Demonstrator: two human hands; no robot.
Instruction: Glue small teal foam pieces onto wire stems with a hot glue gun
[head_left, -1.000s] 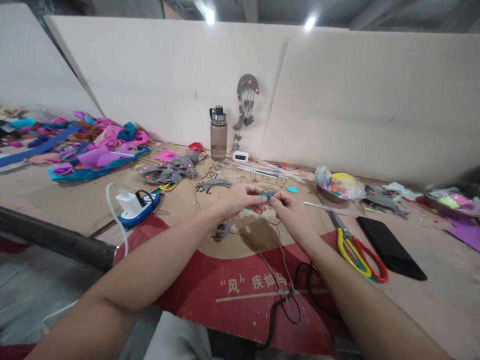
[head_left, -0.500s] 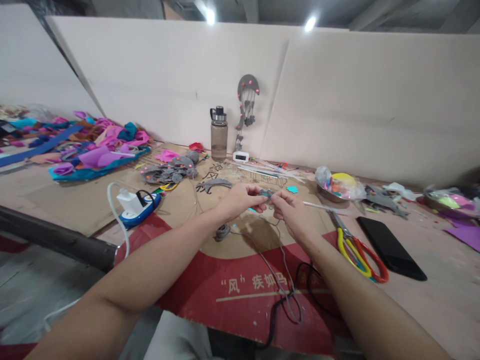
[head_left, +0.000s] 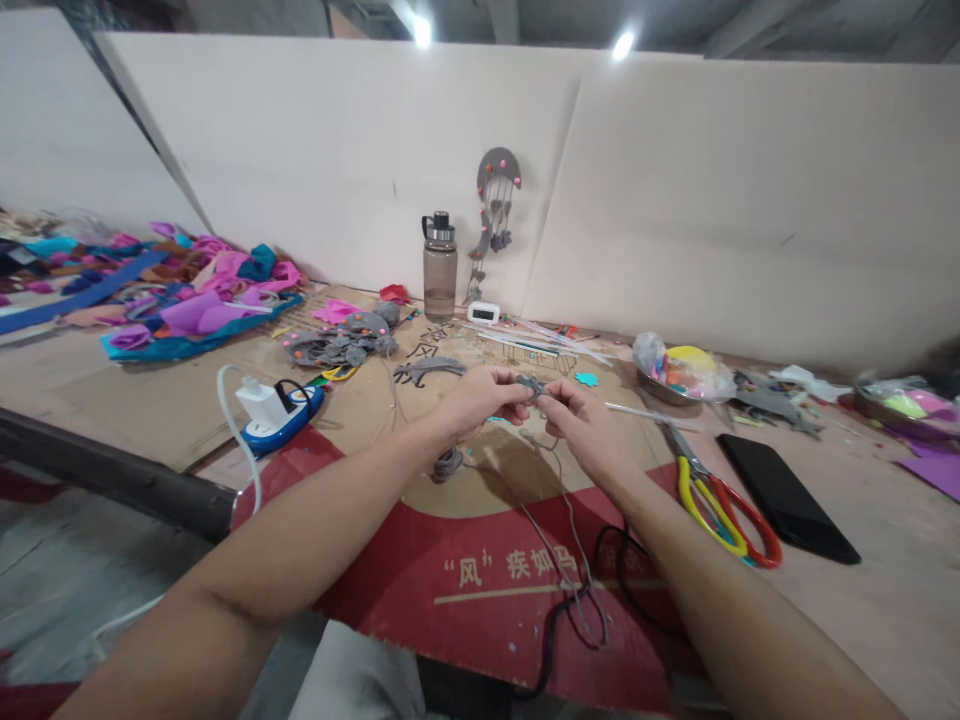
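"One small gray piece: where is it?"
"Over the cardboard; my left grip and right grip both pinch it."
"Nearby?"
"I see coiled gray cord and, farther right, scissors on the table."

There are two hands, one bottle, one phone and two bowls.

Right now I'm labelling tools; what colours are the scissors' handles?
Yellow handle and red handle; head view.

held piece — seemingly grey, scissors handles — yellow and red
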